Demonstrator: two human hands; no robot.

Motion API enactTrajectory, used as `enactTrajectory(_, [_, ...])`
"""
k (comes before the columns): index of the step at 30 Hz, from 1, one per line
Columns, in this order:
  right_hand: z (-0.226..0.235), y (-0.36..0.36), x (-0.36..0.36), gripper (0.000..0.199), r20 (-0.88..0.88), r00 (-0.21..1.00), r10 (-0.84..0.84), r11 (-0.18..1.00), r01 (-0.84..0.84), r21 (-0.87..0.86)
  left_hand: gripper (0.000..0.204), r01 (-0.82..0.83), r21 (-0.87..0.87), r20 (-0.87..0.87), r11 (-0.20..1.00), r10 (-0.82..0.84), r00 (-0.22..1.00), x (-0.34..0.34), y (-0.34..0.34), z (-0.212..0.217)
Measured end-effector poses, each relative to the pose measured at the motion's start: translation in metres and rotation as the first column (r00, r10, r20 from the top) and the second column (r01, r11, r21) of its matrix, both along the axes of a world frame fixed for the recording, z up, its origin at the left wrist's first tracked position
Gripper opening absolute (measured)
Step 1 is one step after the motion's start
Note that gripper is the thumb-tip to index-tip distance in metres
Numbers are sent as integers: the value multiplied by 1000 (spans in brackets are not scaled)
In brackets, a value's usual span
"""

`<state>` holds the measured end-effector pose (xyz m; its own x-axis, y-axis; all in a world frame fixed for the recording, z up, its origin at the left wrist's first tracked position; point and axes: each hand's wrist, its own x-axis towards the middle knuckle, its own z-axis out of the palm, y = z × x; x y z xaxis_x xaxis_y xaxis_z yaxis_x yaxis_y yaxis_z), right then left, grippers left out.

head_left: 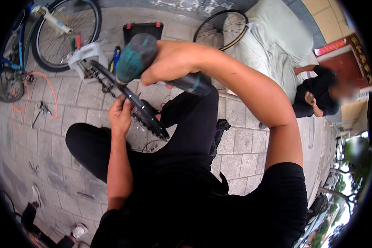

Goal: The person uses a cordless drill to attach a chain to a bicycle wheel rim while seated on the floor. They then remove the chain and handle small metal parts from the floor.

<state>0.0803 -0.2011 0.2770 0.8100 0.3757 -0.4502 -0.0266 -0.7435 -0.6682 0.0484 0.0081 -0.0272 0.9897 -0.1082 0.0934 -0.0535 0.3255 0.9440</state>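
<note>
My right hand (173,60) is wrapped round a teal and black cordless power drill (135,62), whose front end points down and whose dark lower end sticks out under my wrist. Below it, a narrow black bar-like part (142,108) with a row of silver dots slants between my knees. It looks like a wheel rim seen edge-on, but I cannot tell for sure. My left hand (120,113) pinches the side of this part, just under the drill's tip; whether a small piece is between the fingers is hidden. Dark, chain-like links (101,82) show along its far left.
A white plastic jug (87,58) holds tools, beside a blue bicycle (20,53). An open black case (142,29), a loose wheel (235,39) and a covered sofa (273,37) stand behind. An orange hose (53,95) and a tool (43,109) lie left. A person (318,91) sits right.
</note>
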Motion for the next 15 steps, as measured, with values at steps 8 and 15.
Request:
enactTrajectory(8, [-20, -30, -43, 27, -42, 973, -225, 974, 223, -45, 15, 42, -15, 53, 999, -41, 998, -11, -31, 12])
enactTrajectory(15, [-28, -43, -54, 26, -82, 971, -226, 973, 229, 24, 17, 24, 138, 48, 990, -31, 998, -15, -33, 20])
